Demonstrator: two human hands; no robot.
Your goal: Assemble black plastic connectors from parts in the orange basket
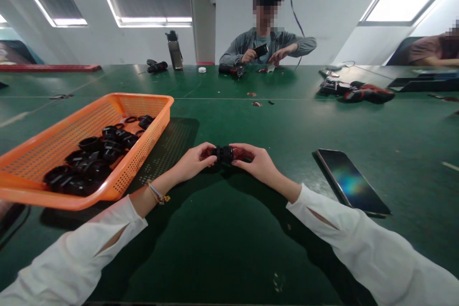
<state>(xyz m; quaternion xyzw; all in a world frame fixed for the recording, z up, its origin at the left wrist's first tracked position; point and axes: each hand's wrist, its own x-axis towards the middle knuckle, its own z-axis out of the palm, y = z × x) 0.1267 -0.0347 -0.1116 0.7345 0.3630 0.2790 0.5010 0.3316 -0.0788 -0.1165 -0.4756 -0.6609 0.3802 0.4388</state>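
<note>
Between my two hands, just over the green table, is a small black ribbed cylindrical part [225, 154] lying sideways. The fingers of my left hand [201, 158] close on its left end. At its right end, my right hand [253, 157] grips it between thumb and fingers. Its exact kind is too small to make out. To the left, an orange perforated basket [143, 167] holds a heap of black round parts [96, 158], some of them ring-shaped.
A smartphone [349, 179] lies right of my right arm. Across the green table [222, 229] a person [267, 43] handles a dark object. A bottle [174, 52], a red-black tool [369, 92] and small scraps [256, 103] are farther back.
</note>
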